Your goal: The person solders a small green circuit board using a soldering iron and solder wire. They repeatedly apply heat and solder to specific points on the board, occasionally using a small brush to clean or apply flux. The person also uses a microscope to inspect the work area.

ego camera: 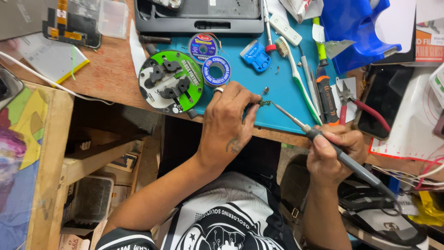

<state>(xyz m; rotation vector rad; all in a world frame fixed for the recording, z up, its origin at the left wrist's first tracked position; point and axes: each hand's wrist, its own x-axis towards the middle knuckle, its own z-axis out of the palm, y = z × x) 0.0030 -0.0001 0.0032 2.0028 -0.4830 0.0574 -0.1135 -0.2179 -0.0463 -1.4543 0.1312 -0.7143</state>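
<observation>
The right hand (334, 153) grips a soldering iron (323, 142) like a pen, its grey handle slanting from lower right to a silver tip pointing upper left, mid-frame over the blue mat (282, 90). The left hand (227, 121) pinches a tiny part (263, 103) at the tip.

A round green and white clamping fixture with black jaws (170, 82) sits at the left edge of the blue work mat (282, 88). Just beyond it lie two small wire spools (209, 58). On the mat's far side rest a white toothbrush (296, 76) and red-handled pliers (360, 105). A dark plastic tray (199, 18) stands behind the mat.
</observation>
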